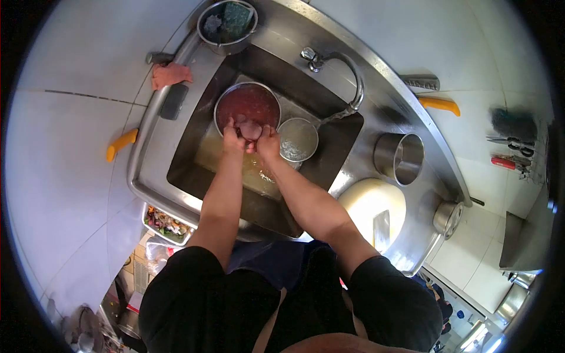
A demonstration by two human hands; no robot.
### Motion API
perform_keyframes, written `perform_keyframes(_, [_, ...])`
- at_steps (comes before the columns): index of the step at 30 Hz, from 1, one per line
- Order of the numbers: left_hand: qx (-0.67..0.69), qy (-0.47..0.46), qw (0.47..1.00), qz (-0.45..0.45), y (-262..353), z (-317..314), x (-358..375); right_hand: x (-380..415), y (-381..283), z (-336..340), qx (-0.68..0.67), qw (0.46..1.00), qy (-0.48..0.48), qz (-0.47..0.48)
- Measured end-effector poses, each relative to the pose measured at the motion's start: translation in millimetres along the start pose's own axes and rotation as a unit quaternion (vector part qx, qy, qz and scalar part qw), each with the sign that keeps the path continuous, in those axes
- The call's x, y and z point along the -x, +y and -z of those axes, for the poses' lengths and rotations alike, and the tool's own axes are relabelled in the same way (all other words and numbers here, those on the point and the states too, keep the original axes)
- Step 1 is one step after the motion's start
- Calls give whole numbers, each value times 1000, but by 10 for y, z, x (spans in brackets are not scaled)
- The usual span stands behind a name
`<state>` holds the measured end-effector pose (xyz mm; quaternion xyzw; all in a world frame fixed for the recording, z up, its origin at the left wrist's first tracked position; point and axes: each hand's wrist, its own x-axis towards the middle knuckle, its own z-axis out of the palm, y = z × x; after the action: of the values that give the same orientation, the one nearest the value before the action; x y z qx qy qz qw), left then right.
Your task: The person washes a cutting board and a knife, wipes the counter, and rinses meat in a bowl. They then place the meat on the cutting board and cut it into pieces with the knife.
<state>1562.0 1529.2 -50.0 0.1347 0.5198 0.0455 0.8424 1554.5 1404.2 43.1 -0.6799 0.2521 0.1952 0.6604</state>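
Both of my hands meet over the near rim of a round metal bowl [247, 97] full of reddish liquid, which stands in the sink. Between them is a smooth, dark pinkish-red piece of raw meat [251, 130]; its exact kind I cannot make out. My left hand [233, 137] has its fingers closed round the left side of the meat. On the right side, my right hand [269, 142] grips it, fingers curled underneath. Close to my right hand, a smaller metal pot [299, 140] holds rippling water under the running tap [356, 82].
Shallow cloudy water lies in the metal sink [194, 159]. On the right counter are a steel pot [385, 156] and a white round board [356, 206] bearing a broad metal blade [381, 230]. A sponge container [220, 44] sits at the back left, a pink cloth [170, 75] on the left edge.
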Motion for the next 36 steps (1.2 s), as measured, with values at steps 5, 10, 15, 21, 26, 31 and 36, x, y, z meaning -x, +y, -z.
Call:
perform_keyframes(5, [-15,-216,965,150,-94,-48,583,-508,64,49,-13,999,-22,-42])
perform_keyframes(10, [-182,-118,976,-21,-264,-248,762,-335,-427,149,23,995,-53,-84])
perform_keyframes(15, [-283,-85,945,-143,-183,-503,815,-343,-645,125,-17,992,-37,-122])
perform_keyframes(21, [-380,-97,899,-192,-1,-605,1047,-385,-786,147,-80,984,-89,-131])
perform_keyframes(26, [-344,-115,913,-189,81,-549,1103,-213,-856,99,25,991,-106,-78])
perform_keyframes(31, [-316,-137,917,-199,168,-595,1294,-183,-969,-53,-32,989,-68,-129])
perform_keyframes(36, [-285,-226,913,-185,298,-490,1151,-114,-1076,-88,-67,987,-36,-143])
